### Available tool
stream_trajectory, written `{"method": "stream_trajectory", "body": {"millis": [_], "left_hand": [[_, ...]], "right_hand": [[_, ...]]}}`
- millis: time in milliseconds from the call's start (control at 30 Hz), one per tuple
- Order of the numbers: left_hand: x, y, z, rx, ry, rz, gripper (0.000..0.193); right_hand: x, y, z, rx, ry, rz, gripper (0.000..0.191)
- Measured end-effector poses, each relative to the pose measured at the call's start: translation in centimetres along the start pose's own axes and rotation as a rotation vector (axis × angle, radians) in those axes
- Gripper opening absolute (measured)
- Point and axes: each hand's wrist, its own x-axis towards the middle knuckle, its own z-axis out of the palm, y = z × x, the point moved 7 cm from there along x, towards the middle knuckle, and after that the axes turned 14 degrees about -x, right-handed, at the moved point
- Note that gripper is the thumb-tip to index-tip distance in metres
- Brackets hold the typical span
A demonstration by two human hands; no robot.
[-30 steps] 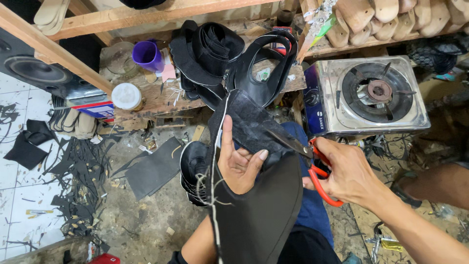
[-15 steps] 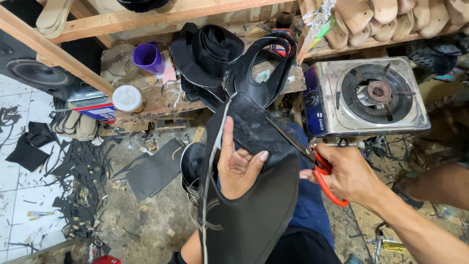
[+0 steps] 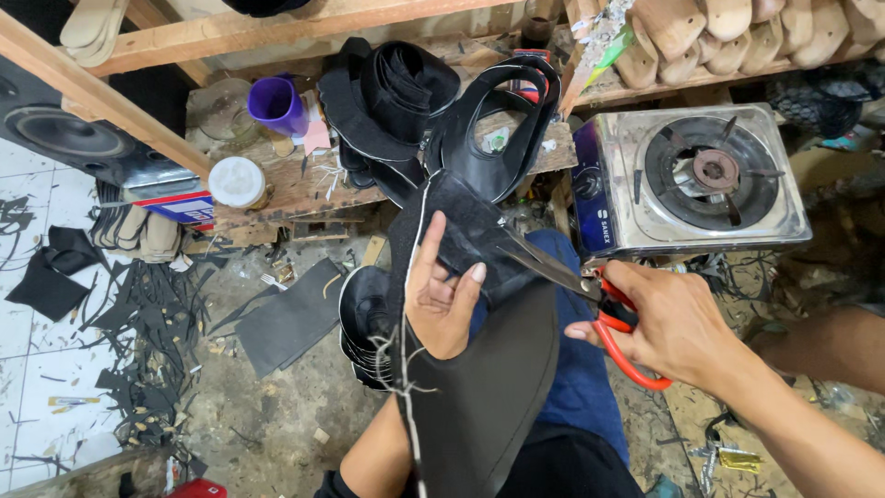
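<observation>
My left hand [image 3: 441, 295] grips a black shoe upper piece [image 3: 479, 387] with a looped opening at its far end [image 3: 498, 138], thumb and fingers pinching its upper part. Loose threads hang from the piece's left edge. My right hand [image 3: 678, 323] holds red-handled scissors [image 3: 599, 304], blades pointing left and touching the black material just right of my left thumb. The piece drapes over my blue-trousered leg [image 3: 576, 369].
A single-burner gas stove [image 3: 696, 180] stands at right. A wooden bench [image 3: 295, 184] carries a purple cup [image 3: 277, 103], a white-lidded jar [image 3: 237, 182] and stacked black uppers [image 3: 396, 92]. Black offcuts [image 3: 138, 323] litter the floor at left. Wooden shoe lasts [image 3: 728, 32] line the shelf.
The scissor blades have pushed further left into the black piece. My left hand has shifted its pinch slightly; the piece sits a little lower.
</observation>
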Motion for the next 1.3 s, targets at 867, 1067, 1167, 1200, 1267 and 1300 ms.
{"method": "stream_trajectory", "body": {"millis": [867,1067,1167,1200,1267,1300], "left_hand": [[-2.4,-2.5,1.2,-0.095,-0.003,-0.025,0.071],[-2.3,-3.3,1.4,-0.121,-0.025,-0.101,0.076],[-1.9,-2.2,1.4,-0.063,0.007,-0.031,0.069],[-1.9,-2.3,1.2,-0.054,0.035,-0.074,0.066],[-1.9,-2.7,0.4,-0.061,0.131,-0.198,0.059],[-1.7,-2.5,0.4,-0.028,0.111,-0.198,0.056]], "right_hand": [[1.9,-0.8,-0.7,0.017,0.096,-0.026,0.047],[1.7,-0.4,-0.4,0.087,0.078,0.000,0.042],[1.5,-0.1,0.0,0.127,0.034,0.039,0.041],[1.5,0.0,0.0,0.131,0.023,0.041,0.042],[1.4,0.0,0.2,0.141,0.000,0.043,0.044],[1.4,-0.2,0.0,0.133,0.029,0.023,0.043]]}}
